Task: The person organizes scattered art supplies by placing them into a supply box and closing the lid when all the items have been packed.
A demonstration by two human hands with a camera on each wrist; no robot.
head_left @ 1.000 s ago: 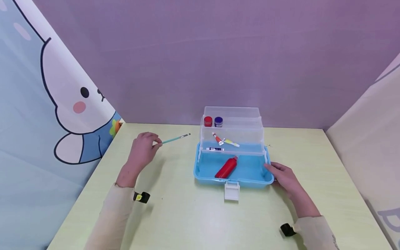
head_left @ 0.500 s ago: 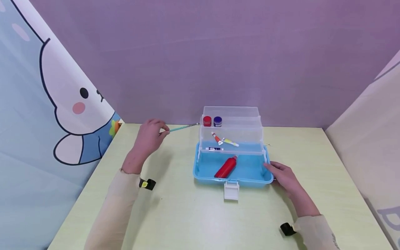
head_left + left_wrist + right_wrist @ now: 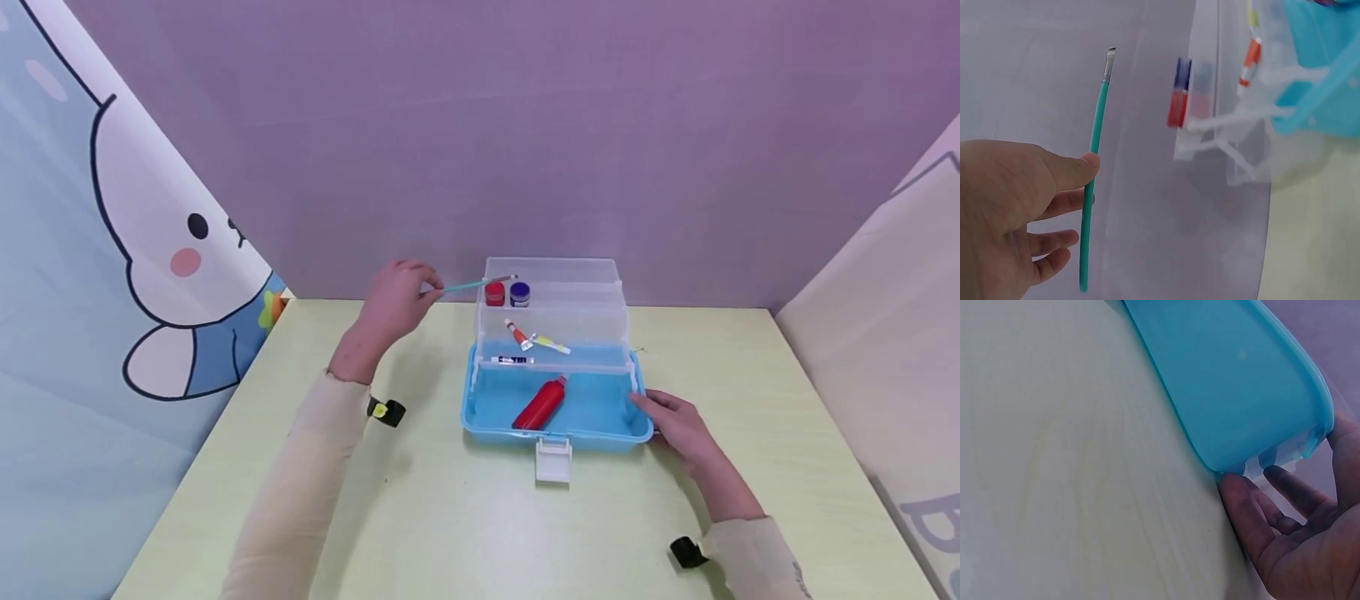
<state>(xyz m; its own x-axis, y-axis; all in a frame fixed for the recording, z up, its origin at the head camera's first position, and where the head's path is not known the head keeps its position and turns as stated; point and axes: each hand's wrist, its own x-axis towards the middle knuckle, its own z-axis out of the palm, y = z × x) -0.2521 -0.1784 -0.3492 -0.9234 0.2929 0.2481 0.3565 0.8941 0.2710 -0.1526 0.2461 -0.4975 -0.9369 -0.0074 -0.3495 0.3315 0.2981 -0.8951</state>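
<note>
My left hand (image 3: 397, 300) pinches a thin teal paintbrush (image 3: 467, 286) between thumb and forefinger. Its flat bristle tip points right, in front of the upper tray in the head view. In the left wrist view the brush (image 3: 1094, 125) is apart from the trays. My right hand (image 3: 678, 425) holds the right end of an open blue plastic box (image 3: 600, 441), thumb over the rim and fingers against the outer wall. A red bottle (image 3: 540, 404) lies inside. Clear stepped trays (image 3: 592, 321) bear a red jar (image 3: 494, 293), a purple-blue jar (image 3: 520, 293) and small paint tubes (image 3: 551, 343).
A white latch (image 3: 553, 462) hangs from the box's front. The box stands on a pale wooden table (image 3: 480, 533). Behind it rises a purple cloth (image 3: 450, 150). A cartoon-print cloth (image 3: 67, 375) borders the left side, and a pale one (image 3: 885, 350) the right.
My left hand has moved right and farther back with the paintbrush, from beside the box to the upper tray. The right hand has stayed on the box.
</note>
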